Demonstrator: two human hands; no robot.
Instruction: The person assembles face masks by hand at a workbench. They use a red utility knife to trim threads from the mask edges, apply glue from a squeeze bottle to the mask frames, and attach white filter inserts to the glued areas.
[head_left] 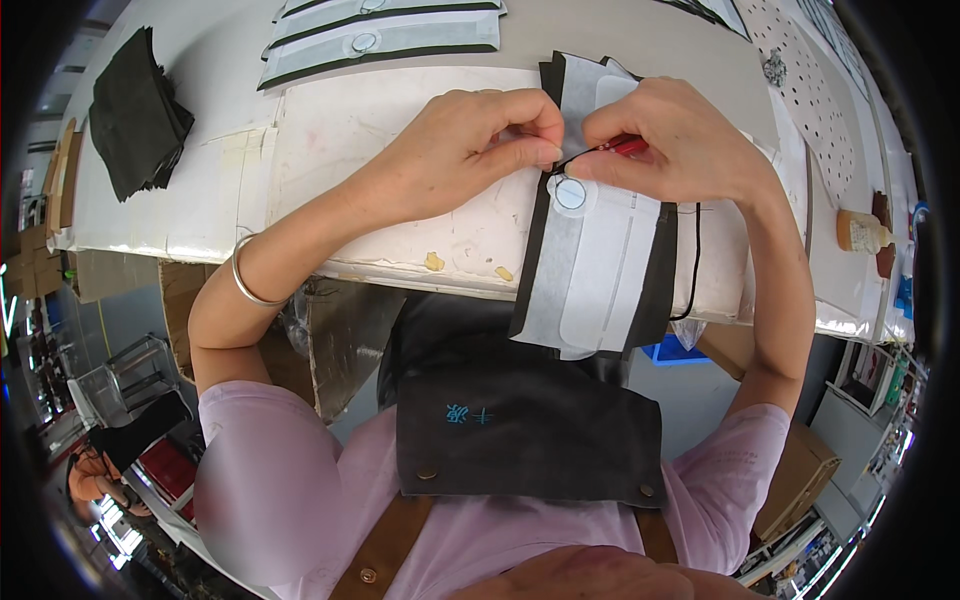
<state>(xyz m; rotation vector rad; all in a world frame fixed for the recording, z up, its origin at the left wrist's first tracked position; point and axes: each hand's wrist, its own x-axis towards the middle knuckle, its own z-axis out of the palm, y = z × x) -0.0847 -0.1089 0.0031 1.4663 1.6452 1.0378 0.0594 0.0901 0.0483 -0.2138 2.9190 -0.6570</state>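
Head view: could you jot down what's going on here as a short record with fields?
Left hand: pinching a thin black wire above a round clear disc
Right hand: gripping a red piece on that wire
Workpiece: black-and-white fabric panel, hanging over the table edge
Nearby: stack of black pieces, finished panels, glue bottle

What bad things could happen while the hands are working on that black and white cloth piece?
The cloth piece hangs partly over the table edge, so it might slide off if let go. The thin black wire loops loosely beside it and could snag or get tugged. The left hand and right hand pinch very close together around the red tool, so a fingertip might get poked.
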